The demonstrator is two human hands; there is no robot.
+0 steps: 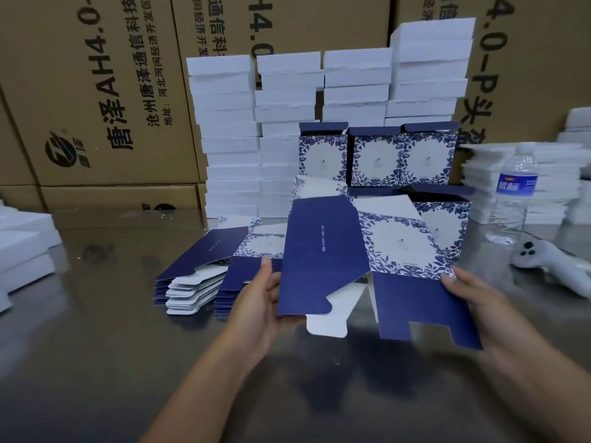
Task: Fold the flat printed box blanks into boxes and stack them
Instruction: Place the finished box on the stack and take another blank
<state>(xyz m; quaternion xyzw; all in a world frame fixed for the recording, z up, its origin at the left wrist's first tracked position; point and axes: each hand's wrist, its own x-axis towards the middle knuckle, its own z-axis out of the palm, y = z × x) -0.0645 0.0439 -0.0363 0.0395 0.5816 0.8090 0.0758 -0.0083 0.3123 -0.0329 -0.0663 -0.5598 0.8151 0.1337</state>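
I hold one blue-and-white printed box blank [361,251] in the air over the steel table, partly opened along its folds. My left hand [259,302] grips its left navy panel, thumb on top. At the lower right corner my right hand [470,298] holds the floral panel and navy flap. To the left, a pile of flat blanks [204,270] lies on the table. Behind the blank stand several folded boxes [377,158], stacked in two rows with their top flaps up.
Tall stacks of white foam trays [287,123] stand at the back against brown cartons [96,91]. More white trays [550,183] sit at the right and at the left edge [22,251]. A water bottle [511,199] and a white controller [550,260] lie on the right.
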